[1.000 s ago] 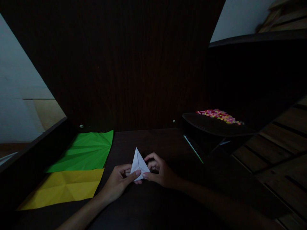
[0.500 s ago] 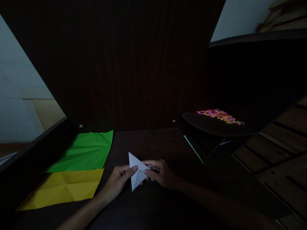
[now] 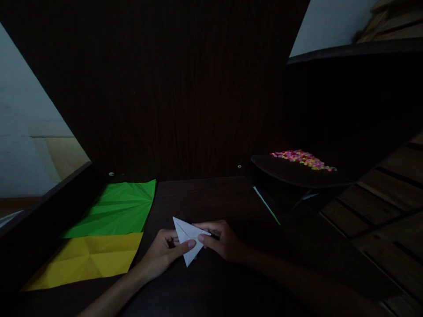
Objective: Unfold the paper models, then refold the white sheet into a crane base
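Observation:
A small white folded paper [image 3: 187, 236], triangular with sharp tips, is held just above the dark table [image 3: 211, 198] between both hands. My left hand [image 3: 161, 253] pinches its left side with the thumb laid across the front. My right hand [image 3: 223, 240] grips its right edge with thumb and fingers. The paper lies tilted, one tip pointing up-left and one pointing down.
A creased green sheet [image 3: 117, 207] and a creased yellow sheet [image 3: 89, 259] lie flat at the left of the table. A thin green strip [image 3: 266, 204] lies at the right. A dark tray [image 3: 297, 174] with several small colourful pieces [image 3: 302, 158] stands at the back right.
The white paper has turned in my hands: from standing tip-up a second ago to lying tilted, with its tip swung left and down. Both hands stayed in place.

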`<action>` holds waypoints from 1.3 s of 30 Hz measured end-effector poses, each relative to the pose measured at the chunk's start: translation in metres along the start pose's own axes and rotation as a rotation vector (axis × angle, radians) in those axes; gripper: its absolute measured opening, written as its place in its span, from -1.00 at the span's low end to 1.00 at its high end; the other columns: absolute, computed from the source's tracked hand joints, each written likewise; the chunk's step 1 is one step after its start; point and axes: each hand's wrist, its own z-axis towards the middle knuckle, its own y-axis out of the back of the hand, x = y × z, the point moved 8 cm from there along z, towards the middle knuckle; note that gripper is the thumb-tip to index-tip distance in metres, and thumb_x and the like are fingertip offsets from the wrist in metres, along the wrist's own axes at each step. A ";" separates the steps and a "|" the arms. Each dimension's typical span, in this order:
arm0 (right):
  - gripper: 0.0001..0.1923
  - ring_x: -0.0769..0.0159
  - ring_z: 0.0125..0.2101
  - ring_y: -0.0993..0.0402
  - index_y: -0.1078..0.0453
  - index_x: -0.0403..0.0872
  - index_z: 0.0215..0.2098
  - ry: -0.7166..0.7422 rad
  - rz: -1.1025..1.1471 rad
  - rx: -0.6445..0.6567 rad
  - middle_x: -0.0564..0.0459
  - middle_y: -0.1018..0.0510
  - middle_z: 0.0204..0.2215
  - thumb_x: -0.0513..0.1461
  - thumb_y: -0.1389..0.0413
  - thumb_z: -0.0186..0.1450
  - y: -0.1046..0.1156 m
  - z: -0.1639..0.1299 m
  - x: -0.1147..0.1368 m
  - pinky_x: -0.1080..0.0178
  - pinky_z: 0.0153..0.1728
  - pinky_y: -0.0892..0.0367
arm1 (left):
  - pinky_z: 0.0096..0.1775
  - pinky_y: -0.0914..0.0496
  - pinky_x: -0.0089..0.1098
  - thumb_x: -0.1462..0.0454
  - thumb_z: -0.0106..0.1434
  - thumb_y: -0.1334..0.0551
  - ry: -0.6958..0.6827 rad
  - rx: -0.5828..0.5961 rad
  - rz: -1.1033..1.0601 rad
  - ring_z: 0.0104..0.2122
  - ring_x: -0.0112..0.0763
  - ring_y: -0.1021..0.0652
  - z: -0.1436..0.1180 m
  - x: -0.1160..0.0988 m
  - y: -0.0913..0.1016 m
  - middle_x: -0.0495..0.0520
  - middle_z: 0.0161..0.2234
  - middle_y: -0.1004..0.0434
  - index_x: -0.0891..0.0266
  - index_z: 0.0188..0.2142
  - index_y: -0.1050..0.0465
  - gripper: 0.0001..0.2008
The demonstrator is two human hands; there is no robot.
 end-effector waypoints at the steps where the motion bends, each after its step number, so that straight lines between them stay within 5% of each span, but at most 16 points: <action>1: -0.63 0.22 -0.31 -0.58 -0.50 -0.16 -0.01 -0.018 0.033 -0.003 -0.10 -0.65 -0.23 -0.19 -0.16 0.25 -0.001 0.000 -0.003 0.21 -0.28 -0.45 | -0.39 -0.36 -0.43 0.08 0.17 -0.36 -0.003 0.002 0.001 -0.44 -0.33 -0.54 0.000 -0.001 0.000 0.09 -0.42 -0.64 0.31 -0.34 -0.63 -0.70; 5: -0.71 0.41 -0.63 -0.41 -0.48 -0.17 -0.20 -0.101 0.128 -0.041 0.04 -0.58 -0.52 -0.12 -0.20 0.23 0.000 0.002 -0.015 0.36 -0.60 -0.30 | -0.38 -0.36 -0.42 0.07 0.16 -0.36 -0.023 -0.030 0.008 -0.45 -0.32 -0.54 0.003 -0.004 0.005 0.09 -0.43 -0.65 0.31 -0.38 -0.65 -0.69; 11: -0.56 0.48 -0.69 -0.32 -0.35 -0.13 -0.57 -0.092 0.063 -0.032 0.07 -0.49 -0.65 0.03 -0.12 0.28 0.001 0.005 -0.014 0.39 -0.63 -0.21 | -0.46 -0.30 -0.47 0.05 0.15 -0.37 -0.034 -0.074 -0.012 -0.55 -0.43 -0.46 0.004 -0.001 0.010 0.02 -0.54 -0.58 0.31 -0.50 -0.61 -0.66; 18: -0.53 0.48 -0.71 -0.26 -0.28 -0.09 -0.59 -0.122 0.094 -0.059 0.13 -0.41 -0.70 0.08 -0.12 0.25 0.006 0.007 -0.014 0.40 -0.67 -0.16 | -0.39 -0.41 -0.39 -0.01 0.22 -0.28 0.000 -0.038 -0.105 -0.51 -0.29 -0.57 0.001 -0.004 0.004 0.11 -0.52 -0.63 0.32 -0.50 -0.61 -0.57; 25: -0.56 0.48 -0.71 -0.28 -0.30 -0.10 -0.46 -0.171 0.233 -0.089 0.16 -0.43 -0.66 0.08 -0.25 0.13 0.001 0.004 -0.024 0.41 -0.70 -0.18 | -0.34 -0.46 -0.39 0.00 0.27 -0.23 -0.037 -0.001 0.119 -0.51 -0.26 -0.62 0.001 -0.014 -0.003 0.14 -0.55 -0.65 0.28 -0.56 -0.64 -0.54; 30: -0.55 0.45 -0.63 -0.32 -0.39 -0.13 -0.42 -0.198 0.270 -0.081 0.09 -0.49 -0.56 0.05 -0.34 0.02 -0.002 0.003 -0.024 0.40 -0.67 -0.20 | -0.38 -0.51 -0.35 -0.03 0.20 -0.30 0.007 -0.021 0.038 -0.51 -0.21 -0.65 0.001 -0.007 -0.004 0.16 -0.53 -0.66 0.31 -0.54 -0.63 -0.56; 39: -0.66 0.50 -0.68 -0.22 -0.42 -0.15 -0.46 -0.217 0.227 -0.022 0.16 -0.39 -0.68 -0.03 -0.28 0.10 0.000 0.004 -0.021 0.41 -0.68 -0.06 | -0.28 -0.53 -0.33 0.00 0.16 -0.35 0.036 0.025 -0.029 -0.39 -0.18 -0.66 0.000 -0.009 -0.008 0.20 -0.41 -0.68 0.36 -0.41 -0.64 -0.59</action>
